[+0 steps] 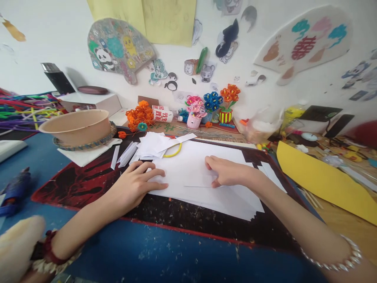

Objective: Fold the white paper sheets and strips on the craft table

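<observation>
Several sheets of white paper (226,151) lie in a loose stack on a dark red-and-black mat (188,210). My left hand (143,180) rests at the stack's left edge, its fingers apart and stretched over the paper. On top of the stack, my right hand (225,171) has its thumb and curled fingers at the right end of a small white paper piece (198,181), which lies almost flat. This piece blends with the sheets below, so its outline shows only in part. Small cut paper pieces (151,145) and a yellow ring-shaped handle (176,151) lie beyond my left hand.
At left stand a beige bowl (76,127) and a blue glue gun (16,192). Pipe-cleaner flowers (196,108) line the back by the wall. A yellow sheet (324,181) lies at right among scattered craft bits. White paper strips (128,153) sit left of the stack.
</observation>
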The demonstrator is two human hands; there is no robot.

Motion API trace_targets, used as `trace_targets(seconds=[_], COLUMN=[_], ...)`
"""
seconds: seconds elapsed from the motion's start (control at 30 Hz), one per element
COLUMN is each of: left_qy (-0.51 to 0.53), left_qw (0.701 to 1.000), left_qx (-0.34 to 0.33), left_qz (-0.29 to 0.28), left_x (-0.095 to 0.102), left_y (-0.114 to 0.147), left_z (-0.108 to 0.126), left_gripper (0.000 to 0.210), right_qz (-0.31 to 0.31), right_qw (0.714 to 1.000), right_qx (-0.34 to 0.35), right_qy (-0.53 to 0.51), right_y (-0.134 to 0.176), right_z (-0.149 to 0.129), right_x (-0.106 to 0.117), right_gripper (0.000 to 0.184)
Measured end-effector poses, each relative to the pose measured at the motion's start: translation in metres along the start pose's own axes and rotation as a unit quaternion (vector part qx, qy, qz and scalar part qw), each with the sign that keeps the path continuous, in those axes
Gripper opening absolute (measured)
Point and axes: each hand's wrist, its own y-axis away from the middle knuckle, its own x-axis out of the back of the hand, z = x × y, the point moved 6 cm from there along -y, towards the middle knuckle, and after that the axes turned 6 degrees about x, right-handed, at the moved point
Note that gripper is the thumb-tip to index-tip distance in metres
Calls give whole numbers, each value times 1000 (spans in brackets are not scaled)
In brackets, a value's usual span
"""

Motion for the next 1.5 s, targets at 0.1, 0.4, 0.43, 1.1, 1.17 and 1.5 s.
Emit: trace_targets(seconds=[0.1, 0.4, 0.43, 1.1, 1.17, 1.5], left_qy=[-36, -60, -54, -74, -76, -66], left_qw=[999, 998, 998, 996, 995, 996], left_qx=[20, 0, -15, -50, -53, -51], left_qz=[10, 15, 0, -27, -23, -31], left_x=[6, 6, 0, -29, -29, -29], left_y=[9, -28, -35, -67, -66, -65], left_z=[-3, 51, 56, 86, 84, 85], left_gripper=[53, 52, 54, 35, 35, 35], right_qz=[2, 3, 3, -19, -18, 13], right_qw=[1000, 1000, 1000, 999, 999, 999], right_qx=[2, -2, 0, 2, 3, -29], right_qy=[3, 18, 22, 32, 32, 16], right_y=[0, -1, -2, 2, 5, 23], right_z=[0, -4, -5, -6, -3, 21], right_x=[0, 0, 0, 3, 3, 0], right_gripper=[34, 37, 37, 39, 40, 39])
